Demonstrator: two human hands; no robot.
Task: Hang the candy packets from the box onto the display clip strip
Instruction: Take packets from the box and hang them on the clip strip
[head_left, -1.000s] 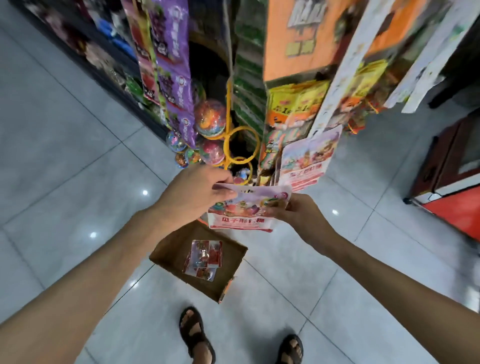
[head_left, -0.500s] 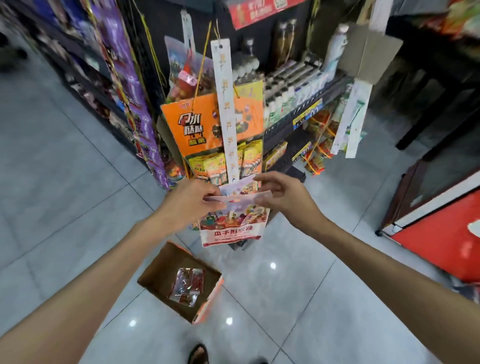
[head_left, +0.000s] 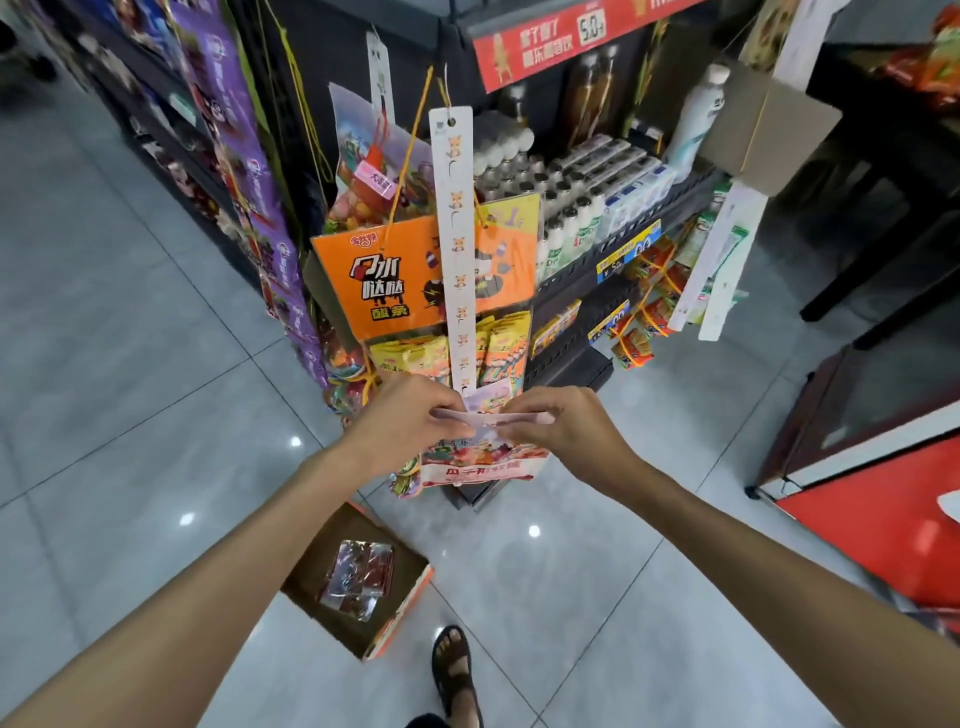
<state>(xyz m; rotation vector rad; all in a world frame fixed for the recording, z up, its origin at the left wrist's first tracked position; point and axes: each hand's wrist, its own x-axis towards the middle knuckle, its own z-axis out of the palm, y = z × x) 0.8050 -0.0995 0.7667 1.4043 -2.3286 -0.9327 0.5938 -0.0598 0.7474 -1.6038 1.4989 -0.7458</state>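
A white clip strip (head_left: 456, 244) printed with small fox figures hangs in front of the shelf end. At its lower end I hold a pink and red candy packet (head_left: 480, 457) by its top edge. My left hand (head_left: 402, 421) pinches the left part of that edge and my right hand (head_left: 558, 423) pinches the right part. Another pink packet (head_left: 488, 397) shows just behind, at the strip's bottom. On the floor below stands a brown cardboard box (head_left: 306, 577) with a few shiny red packets (head_left: 358, 577) inside.
An orange snack display card (head_left: 384, 280) and yellow bags hang behind the strip. Shelves with white bottles (head_left: 566, 228) stand to the right, a red chest cabinet (head_left: 883, 493) at far right. A purple packet strip (head_left: 244, 156) hangs to the left. My sandalled foot (head_left: 454, 670) is near the box.
The view tilted up from the floor to the shelf. Both hands lifted the packet and brought its top edge up to the bottom of the white strip.
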